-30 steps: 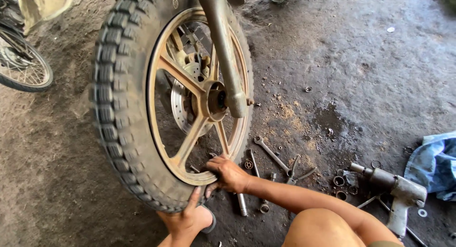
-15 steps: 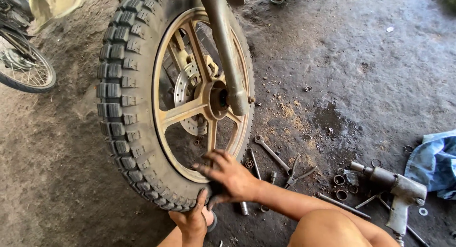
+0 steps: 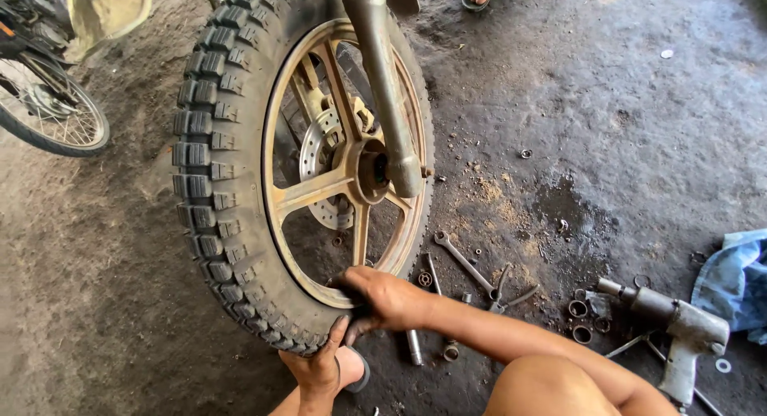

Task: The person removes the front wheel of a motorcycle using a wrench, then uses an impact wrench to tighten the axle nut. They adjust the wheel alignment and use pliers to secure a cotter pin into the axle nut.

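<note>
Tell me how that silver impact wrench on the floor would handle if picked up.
The impact wrench looks all metal and bulky, so probably heavy for its size and rigid. Its pistol grip should give a firm hold. The grimy floor suggests it may be greasy, so possibly slippery.

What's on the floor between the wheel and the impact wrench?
In the head view: a spanner, pliers and loose sockets between wheel and impact wrench.

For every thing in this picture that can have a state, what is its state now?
wheel: mounted in the fork, upright, muddy
fork leg: fixed at the axle
left hand: gripping the tyre from below
right hand: gripping the rim
spanner: lying on the floor
impact wrench: lying on the floor, unheld
blue cloth: crumpled
</note>
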